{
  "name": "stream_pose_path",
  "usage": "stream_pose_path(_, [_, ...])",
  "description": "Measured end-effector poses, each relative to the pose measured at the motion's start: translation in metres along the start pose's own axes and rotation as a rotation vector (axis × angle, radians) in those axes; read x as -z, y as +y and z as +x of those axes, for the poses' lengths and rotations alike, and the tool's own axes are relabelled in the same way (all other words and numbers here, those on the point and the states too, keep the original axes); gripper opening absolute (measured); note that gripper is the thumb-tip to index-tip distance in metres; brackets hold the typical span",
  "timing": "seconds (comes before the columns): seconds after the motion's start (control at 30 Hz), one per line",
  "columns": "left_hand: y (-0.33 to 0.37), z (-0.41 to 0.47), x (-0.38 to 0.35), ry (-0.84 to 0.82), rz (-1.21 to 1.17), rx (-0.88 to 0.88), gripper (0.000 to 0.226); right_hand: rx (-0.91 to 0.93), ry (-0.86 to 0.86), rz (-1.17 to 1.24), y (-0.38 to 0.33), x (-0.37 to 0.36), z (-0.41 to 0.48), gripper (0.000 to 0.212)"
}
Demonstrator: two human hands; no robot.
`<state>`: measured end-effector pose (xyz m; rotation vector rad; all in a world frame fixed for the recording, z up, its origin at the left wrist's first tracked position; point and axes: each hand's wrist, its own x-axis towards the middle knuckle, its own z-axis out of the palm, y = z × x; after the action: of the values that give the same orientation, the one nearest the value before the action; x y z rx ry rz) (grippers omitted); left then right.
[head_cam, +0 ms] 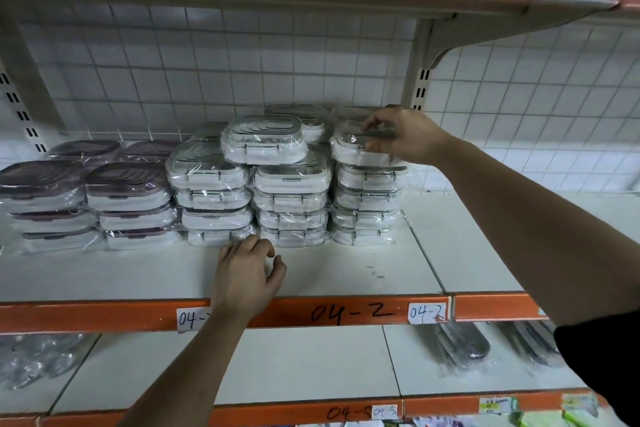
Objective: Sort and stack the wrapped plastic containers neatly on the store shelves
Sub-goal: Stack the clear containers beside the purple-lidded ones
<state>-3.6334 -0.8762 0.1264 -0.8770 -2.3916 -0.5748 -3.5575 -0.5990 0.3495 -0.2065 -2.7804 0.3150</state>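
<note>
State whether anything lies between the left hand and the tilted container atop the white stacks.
Nothing visible does: the left hand is low at the foot of the white stacks, and the tilted container above has its front uncovered.

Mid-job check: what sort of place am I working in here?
Most likely a shop or its stockroom. Orange-edged metal shelves carry handwritten bay labels such as 04-2, and identical wrapped containers sit in stacks as stock, the right hand gripping the topmost container of one.

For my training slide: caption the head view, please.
Right hand grips the top container of the rightmost stack; left hand near the bottom containers.
</note>
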Motion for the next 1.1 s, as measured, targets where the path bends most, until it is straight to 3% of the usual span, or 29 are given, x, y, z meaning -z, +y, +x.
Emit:
stream_pose_path(0.13, [0.001,0.001,0.000,0.006,-0.010,0.011,0.031,0.016,0.048,-0.043,-0.007,-0.006,0.003,0.037])
stream_pose_path(0.23, [0.002,0.000,0.001,-0.003,-0.020,0.015,0.032,0.127,0.072,-0.043,-0.034,-0.006,0.007,0.041])
stream_pose_path(0.37, [0.004,0.000,0.003,-0.009,-0.043,0.043,0.032,0.260,-0.023,-0.042,-0.075,-0.018,0.023,0.053])
stream_pose_path(0.6, [0.005,0.000,0.007,-0.021,-0.037,0.051,0.028,0.256,-0.129,-0.079,-0.114,-0.048,0.052,0.077])
stream_pose_path(0.93, [0.004,0.001,0.006,-0.013,-0.061,0.068,0.030,0.300,0.079,-0.088,-0.101,-0.043,0.047,0.065])
stream_pose_path(1.1, [0.003,0.001,0.004,-0.011,-0.050,0.058,0.030,0.239,0.018,-0.191,-0.081,-0.033,0.030,0.060])
